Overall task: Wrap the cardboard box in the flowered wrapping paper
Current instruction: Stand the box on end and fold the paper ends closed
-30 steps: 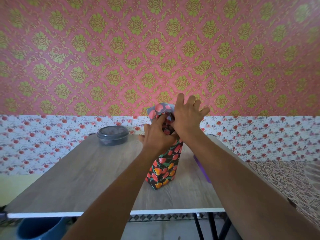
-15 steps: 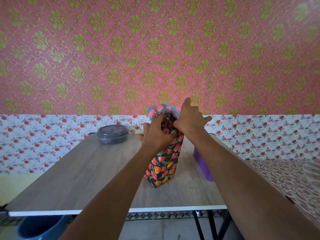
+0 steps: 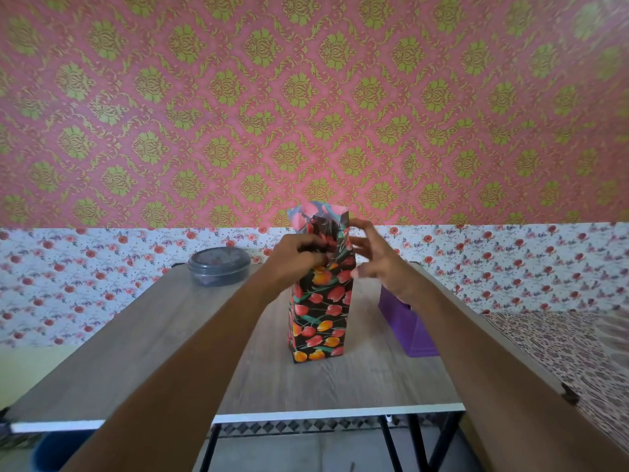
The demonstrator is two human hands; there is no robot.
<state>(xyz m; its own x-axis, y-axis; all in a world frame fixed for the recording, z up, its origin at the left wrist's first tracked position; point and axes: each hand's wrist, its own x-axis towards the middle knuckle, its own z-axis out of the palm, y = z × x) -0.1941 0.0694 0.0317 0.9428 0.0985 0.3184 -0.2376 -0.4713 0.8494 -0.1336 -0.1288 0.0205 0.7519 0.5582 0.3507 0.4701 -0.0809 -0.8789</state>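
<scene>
The left hand (image 3: 295, 257) curls its fingers around the folded top of the flowered wrapping paper (image 3: 319, 226). The right hand (image 3: 378, 264) is spread loose, its fingertips (image 3: 354, 240) at the paper's right side. The covered box (image 3: 320, 321) stands upright mid-table (image 3: 136, 335), with a purple container (image 3: 412, 332) near the right edge and a grey lidded tub (image 3: 219, 267) at the far left corner.

A room in a home.
Beyond the left hand (image 3: 296, 264) rises pink-and-green damask wallpaper (image 3: 306, 97) over a band of rose-print paper (image 3: 510, 264); under it stands a wood-grain table (image 3: 136, 335) on black metal legs (image 3: 388, 444), a lidded plastic tub (image 3: 219, 267) left of that hand, patterned cloth (image 3: 561, 342) right of the right hand (image 3: 384, 267).
</scene>
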